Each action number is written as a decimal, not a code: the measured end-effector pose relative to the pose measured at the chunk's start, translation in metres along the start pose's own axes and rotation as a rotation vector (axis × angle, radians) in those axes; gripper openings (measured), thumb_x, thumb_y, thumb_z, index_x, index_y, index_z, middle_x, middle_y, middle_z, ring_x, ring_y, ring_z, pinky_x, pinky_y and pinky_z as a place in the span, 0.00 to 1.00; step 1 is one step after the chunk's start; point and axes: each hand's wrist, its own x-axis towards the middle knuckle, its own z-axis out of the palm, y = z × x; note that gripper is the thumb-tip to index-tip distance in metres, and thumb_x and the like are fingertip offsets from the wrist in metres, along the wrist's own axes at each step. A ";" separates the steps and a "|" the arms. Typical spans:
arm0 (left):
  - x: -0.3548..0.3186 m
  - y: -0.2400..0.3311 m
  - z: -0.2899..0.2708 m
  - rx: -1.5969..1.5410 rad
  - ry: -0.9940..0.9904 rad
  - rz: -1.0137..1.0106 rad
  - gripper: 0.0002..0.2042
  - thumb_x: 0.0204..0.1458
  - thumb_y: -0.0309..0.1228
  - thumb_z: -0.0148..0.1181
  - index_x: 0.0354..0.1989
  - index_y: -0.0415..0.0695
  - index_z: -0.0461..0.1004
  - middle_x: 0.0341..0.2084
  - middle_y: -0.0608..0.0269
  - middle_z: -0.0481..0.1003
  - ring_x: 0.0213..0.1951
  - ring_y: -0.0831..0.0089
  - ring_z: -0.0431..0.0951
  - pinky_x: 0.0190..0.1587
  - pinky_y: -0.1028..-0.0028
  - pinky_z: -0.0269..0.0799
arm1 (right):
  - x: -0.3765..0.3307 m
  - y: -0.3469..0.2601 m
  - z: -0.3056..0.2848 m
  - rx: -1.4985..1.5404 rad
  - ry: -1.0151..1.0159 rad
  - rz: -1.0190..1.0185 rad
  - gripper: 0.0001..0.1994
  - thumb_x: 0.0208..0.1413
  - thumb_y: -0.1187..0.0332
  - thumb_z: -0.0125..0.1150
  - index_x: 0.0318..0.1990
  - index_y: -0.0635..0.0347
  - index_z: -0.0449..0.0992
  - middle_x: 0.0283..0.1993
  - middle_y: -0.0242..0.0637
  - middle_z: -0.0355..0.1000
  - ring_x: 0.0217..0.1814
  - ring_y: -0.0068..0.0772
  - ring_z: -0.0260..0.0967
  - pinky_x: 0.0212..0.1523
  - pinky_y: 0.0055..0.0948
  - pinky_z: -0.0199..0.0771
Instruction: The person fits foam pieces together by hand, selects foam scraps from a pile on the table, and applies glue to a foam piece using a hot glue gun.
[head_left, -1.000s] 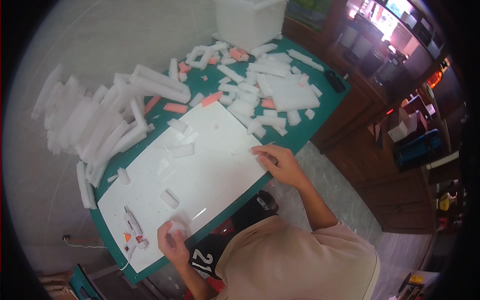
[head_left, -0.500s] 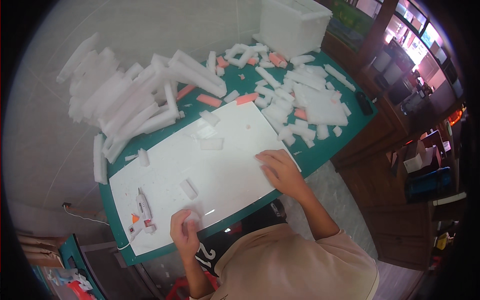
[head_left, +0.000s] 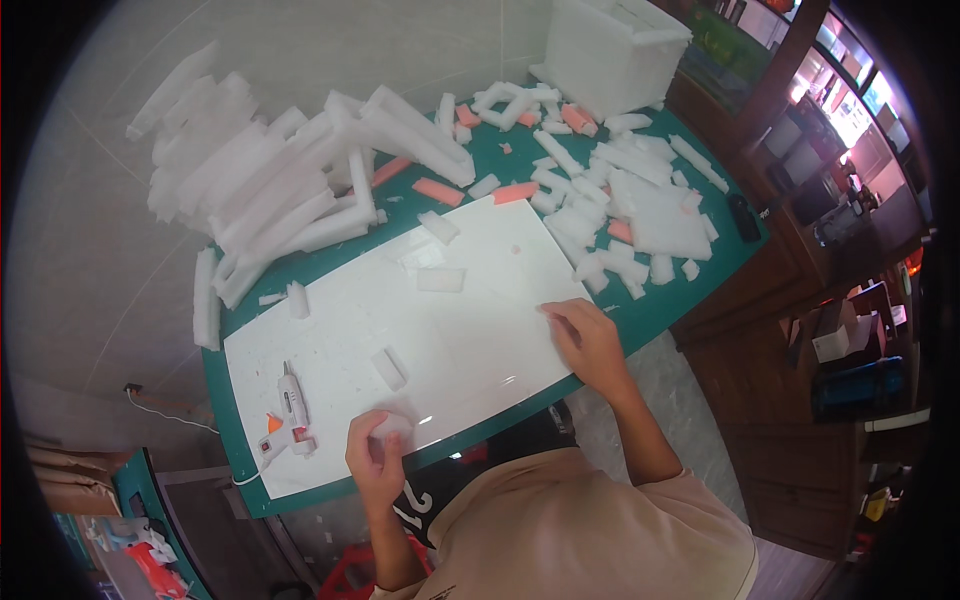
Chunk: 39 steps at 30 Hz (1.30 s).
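Note:
My left hand (head_left: pixel 376 462) is at the near edge of a white board (head_left: pixel 490 330), its fingers and thumb curled round a small white foam piece (head_left: pixel 394 426). Toward the board's right edge, my right hand (head_left: pixel 590 348) rests low over the surface with fingers loosely bent and nothing visible in it. Just beyond my left hand lies a small foam block (head_left: pixel 389 369). Two more flat pieces, a foam strip (head_left: pixel 440 280) and another foam strip (head_left: pixel 438 227), are farther back on the board. A white glue gun (head_left: pixel 292 402) with an orange trigger lies at the left.
The board sits on a green table (head_left: pixel 672 284). Stacked long foam bars (head_left: pixel 250 190) fill the far left. Foam offcuts (head_left: pixel 575 215), some orange-pink, cover the far right, near a white foam box (head_left: pixel 612 55). A cable trails off the left edge; wooden cabinets (head_left: pixel 770 370) stand right.
My right hand has drawn its stretched fingers in a little. The left hand keeps the foam piece, now turned more into view. The whole scene has shifted slightly as my head moved.

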 end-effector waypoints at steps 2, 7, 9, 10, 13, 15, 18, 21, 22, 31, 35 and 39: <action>0.001 0.004 0.004 -0.085 0.021 -0.034 0.13 0.53 0.20 0.56 0.48 0.36 0.67 0.44 0.55 0.70 0.46 0.69 0.70 0.50 0.72 0.65 | 0.001 0.000 -0.003 0.000 -0.002 0.020 0.10 0.49 0.82 0.57 0.40 0.63 0.77 0.35 0.44 0.72 0.36 0.45 0.70 0.37 0.33 0.71; -0.001 -0.002 0.007 -0.294 0.049 -0.098 0.14 0.52 0.17 0.56 0.46 0.39 0.63 0.44 0.53 0.68 0.46 0.68 0.70 0.53 0.70 0.66 | 0.002 0.003 -0.014 -0.039 0.031 0.066 0.11 0.47 0.82 0.57 0.38 0.62 0.77 0.35 0.42 0.71 0.34 0.41 0.70 0.35 0.30 0.71; -0.003 -0.002 0.008 -0.343 0.053 -0.125 0.14 0.51 0.15 0.56 0.44 0.39 0.62 0.43 0.53 0.67 0.46 0.69 0.69 0.52 0.70 0.66 | 0.002 0.001 -0.023 -0.036 0.030 0.147 0.11 0.46 0.83 0.57 0.38 0.62 0.77 0.36 0.41 0.71 0.33 0.38 0.71 0.35 0.29 0.71; -0.003 0.000 0.008 -0.344 0.054 -0.130 0.14 0.51 0.15 0.56 0.44 0.39 0.62 0.43 0.53 0.67 0.46 0.69 0.69 0.52 0.70 0.66 | 0.001 0.003 -0.026 -0.037 0.026 0.149 0.11 0.46 0.83 0.57 0.38 0.62 0.77 0.36 0.41 0.71 0.33 0.38 0.71 0.35 0.29 0.71; -0.002 0.004 0.006 -0.331 0.041 -0.144 0.15 0.51 0.13 0.56 0.44 0.39 0.62 0.43 0.53 0.67 0.46 0.69 0.69 0.52 0.70 0.67 | -0.001 0.010 -0.035 -0.057 0.096 0.161 0.10 0.47 0.83 0.57 0.38 0.63 0.77 0.36 0.42 0.71 0.33 0.37 0.71 0.35 0.28 0.71; -0.002 -0.001 0.006 -0.326 0.043 -0.140 0.15 0.51 0.13 0.56 0.44 0.39 0.62 0.43 0.53 0.68 0.46 0.69 0.70 0.53 0.70 0.66 | -0.001 0.015 -0.041 -0.125 0.133 0.111 0.09 0.48 0.82 0.58 0.38 0.64 0.76 0.37 0.42 0.72 0.33 0.37 0.71 0.36 0.28 0.71; -0.003 -0.002 0.006 -0.360 0.048 -0.122 0.15 0.51 0.13 0.56 0.45 0.39 0.62 0.43 0.52 0.68 0.47 0.68 0.70 0.52 0.70 0.67 | -0.002 0.018 -0.047 -0.146 0.121 0.158 0.09 0.50 0.83 0.57 0.39 0.65 0.76 0.38 0.42 0.72 0.35 0.38 0.72 0.37 0.28 0.72; -0.001 0.000 0.007 -0.337 0.077 -0.104 0.17 0.51 0.14 0.55 0.49 0.38 0.62 0.45 0.51 0.68 0.47 0.67 0.71 0.51 0.71 0.68 | -0.002 0.022 -0.048 -0.171 0.140 0.104 0.09 0.50 0.83 0.57 0.40 0.64 0.76 0.38 0.42 0.73 0.36 0.39 0.73 0.38 0.29 0.72; -0.001 0.001 0.008 -0.339 0.074 -0.104 0.17 0.51 0.14 0.55 0.49 0.38 0.62 0.45 0.51 0.68 0.47 0.67 0.71 0.51 0.71 0.68 | -0.002 0.022 -0.048 -0.173 0.142 0.107 0.09 0.50 0.83 0.57 0.40 0.64 0.76 0.38 0.42 0.73 0.36 0.39 0.73 0.38 0.29 0.72; 0.000 0.007 0.007 -0.246 0.097 -0.112 0.21 0.52 0.16 0.56 0.54 0.39 0.59 0.45 0.52 0.72 0.47 0.69 0.72 0.50 0.73 0.68 | 0.070 0.056 -0.052 -0.348 0.127 -0.125 0.14 0.51 0.82 0.54 0.46 0.64 0.73 0.43 0.46 0.73 0.43 0.48 0.71 0.46 0.32 0.71; -0.001 0.005 0.006 -0.298 0.104 -0.135 0.20 0.53 0.17 0.56 0.54 0.39 0.60 0.45 0.51 0.72 0.46 0.69 0.73 0.49 0.74 0.68 | 0.111 0.070 -0.045 -0.515 0.021 -0.146 0.17 0.49 0.81 0.56 0.49 0.64 0.73 0.48 0.50 0.71 0.49 0.53 0.68 0.51 0.38 0.68; -0.004 0.001 0.009 -0.318 0.111 -0.181 0.19 0.53 0.17 0.57 0.53 0.38 0.62 0.45 0.51 0.72 0.45 0.69 0.73 0.48 0.73 0.69 | 0.113 0.084 -0.046 -0.631 -0.078 -0.049 0.18 0.49 0.79 0.55 0.50 0.64 0.72 0.47 0.49 0.69 0.51 0.53 0.65 0.52 0.43 0.67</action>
